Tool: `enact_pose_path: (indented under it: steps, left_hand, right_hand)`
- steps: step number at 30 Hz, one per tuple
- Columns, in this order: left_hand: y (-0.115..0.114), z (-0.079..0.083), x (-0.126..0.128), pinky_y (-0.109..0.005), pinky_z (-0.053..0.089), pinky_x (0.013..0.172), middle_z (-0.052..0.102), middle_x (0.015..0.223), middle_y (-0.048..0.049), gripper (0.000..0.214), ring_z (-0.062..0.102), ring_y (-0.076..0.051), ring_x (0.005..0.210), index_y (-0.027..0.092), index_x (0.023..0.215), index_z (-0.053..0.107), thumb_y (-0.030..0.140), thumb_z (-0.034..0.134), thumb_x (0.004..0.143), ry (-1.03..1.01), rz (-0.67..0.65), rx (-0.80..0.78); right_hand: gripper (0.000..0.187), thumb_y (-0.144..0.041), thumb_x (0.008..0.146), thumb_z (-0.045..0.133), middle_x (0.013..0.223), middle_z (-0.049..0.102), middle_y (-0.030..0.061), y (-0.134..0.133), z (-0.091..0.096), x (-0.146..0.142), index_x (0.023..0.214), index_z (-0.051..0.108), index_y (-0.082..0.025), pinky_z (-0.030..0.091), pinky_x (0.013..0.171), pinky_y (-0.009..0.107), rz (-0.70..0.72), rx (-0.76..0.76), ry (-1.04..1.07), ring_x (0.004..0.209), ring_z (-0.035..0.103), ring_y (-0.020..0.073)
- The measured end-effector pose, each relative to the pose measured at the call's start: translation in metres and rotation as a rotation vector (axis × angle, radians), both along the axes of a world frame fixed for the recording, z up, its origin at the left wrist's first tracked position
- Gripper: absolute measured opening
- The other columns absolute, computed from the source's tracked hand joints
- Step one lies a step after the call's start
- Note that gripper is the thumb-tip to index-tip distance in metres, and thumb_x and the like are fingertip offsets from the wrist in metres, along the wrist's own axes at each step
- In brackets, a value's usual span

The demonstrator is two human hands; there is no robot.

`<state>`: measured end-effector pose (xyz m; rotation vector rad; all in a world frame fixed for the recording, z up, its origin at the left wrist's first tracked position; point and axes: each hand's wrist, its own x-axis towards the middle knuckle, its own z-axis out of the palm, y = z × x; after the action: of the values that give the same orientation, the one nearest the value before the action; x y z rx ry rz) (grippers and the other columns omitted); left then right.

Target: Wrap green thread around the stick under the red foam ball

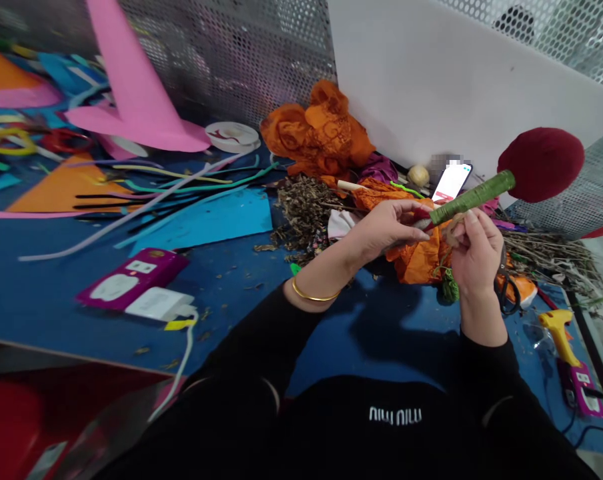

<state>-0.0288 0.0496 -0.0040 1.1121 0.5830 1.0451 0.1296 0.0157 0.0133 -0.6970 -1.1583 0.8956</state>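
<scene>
My left hand (384, 230) is closed around the near end of a stick with a green wrapped handle (474, 197) and a dark red, cloth-covered round head (540, 165). The stick is tilted up to the right, above the table. Just under the green wrapping, my right hand (479, 250) pinches a tan strand (451, 232). Whether the strand is joined to the handle I cannot tell. Behind and below my hands lies crumpled orange paper (416, 260). A small ball of green yarn (449, 287) sits under my right hand, and black scissors (509, 290) lie beside that wrist.
A lit phone (451, 181) leans at the back by a white board (431, 73). Dried plants (306, 210) lie left of my hands. A purple power strip (136, 279), pink cone hat (136, 87) and pipe cleaners stand farther left. A yellow glue gun (559, 333) is at right.
</scene>
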Motion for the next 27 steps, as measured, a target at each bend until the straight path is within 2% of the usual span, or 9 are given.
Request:
enact_pose_path:
  steps: [4, 9, 14, 20, 24, 27]
  left_hand:
    - [0.004, -0.01, 0.009, -0.026, 0.055, 0.081, 0.074, 0.098, -0.004, 0.038, 0.069, -0.014, 0.09, 0.013, 0.105, 0.067, 0.012, 0.079, 0.068, 0.075, 0.153, 0.193]
    - [0.007, -0.02, 0.015, -0.033, 0.055, 0.098, 0.077, 0.108, -0.0074, 0.025, 0.071, -0.019, 0.102, 0.014, 0.103, 0.069, 0.014, 0.069, 0.079, 0.306, 0.314, 0.475]
    - [0.005, -0.025, 0.019, -0.037, 0.056, 0.094, 0.08, 0.106, -0.0075, 0.023, 0.073, -0.023, 0.1, 0.016, 0.109, 0.071, 0.021, 0.064, 0.088, 0.607, 0.447, 0.617]
    - [0.002, -0.026, 0.021, -0.038, 0.056, 0.093, 0.079, 0.105, -0.0091, 0.024, 0.073, -0.025, 0.1, 0.015, 0.11, 0.071, 0.024, 0.061, 0.091, 0.696, 0.435, 0.644]
    - [0.002, -0.023, 0.018, -0.038, 0.056, 0.098, 0.075, 0.123, -0.0108, 0.05, 0.072, -0.024, 0.106, 0.014, 0.137, 0.059, 0.02, 0.062, 0.088, 0.603, 0.346, 0.617]
    - [0.003, -0.023, 0.016, -0.037, 0.054, 0.106, 0.074, 0.131, -0.0095, 0.05, 0.07, -0.023, 0.115, 0.017, 0.139, 0.06, 0.017, 0.058, 0.089, 0.553, 0.299, 0.657]
  right_hand:
    - [0.041, -0.046, 0.084, 0.077, 0.054, 0.044, -0.0057, -0.002, -0.004, -0.007, 0.059, 0.059, -0.019, 0.024, 0.049, 0.025, 0.018, -0.018, -0.032, 0.048, 0.031, 0.0057]
    - [0.042, -0.046, 0.086, 0.074, 0.056, 0.045, -0.0051, -0.005, -0.004, -0.011, 0.059, 0.055, -0.02, 0.031, 0.053, 0.025, -0.061, -0.034, -0.071, 0.052, 0.036, 0.0072]
    - [0.041, -0.045, 0.085, 0.075, 0.056, 0.046, -0.0051, -0.008, -0.002, -0.01, 0.06, 0.054, -0.02, 0.03, 0.052, 0.024, -0.063, -0.046, -0.047, 0.053, 0.037, 0.007]
    - [0.039, -0.043, 0.084, 0.077, 0.056, 0.047, -0.0056, -0.011, 0.002, -0.01, 0.06, 0.056, -0.02, 0.029, 0.049, 0.023, -0.045, -0.075, 0.015, 0.051, 0.035, 0.0061]
    - [0.041, -0.048, 0.082, 0.076, 0.058, 0.045, -0.0061, -0.008, 0.004, -0.008, 0.062, 0.052, -0.021, 0.028, 0.047, 0.023, -0.077, -0.105, 0.018, 0.051, 0.033, 0.0063]
    - [0.041, -0.049, 0.082, 0.076, 0.058, 0.042, -0.0063, -0.006, 0.002, -0.008, 0.063, 0.051, -0.022, 0.028, 0.048, 0.023, -0.096, -0.12, 0.006, 0.051, 0.032, 0.0066]
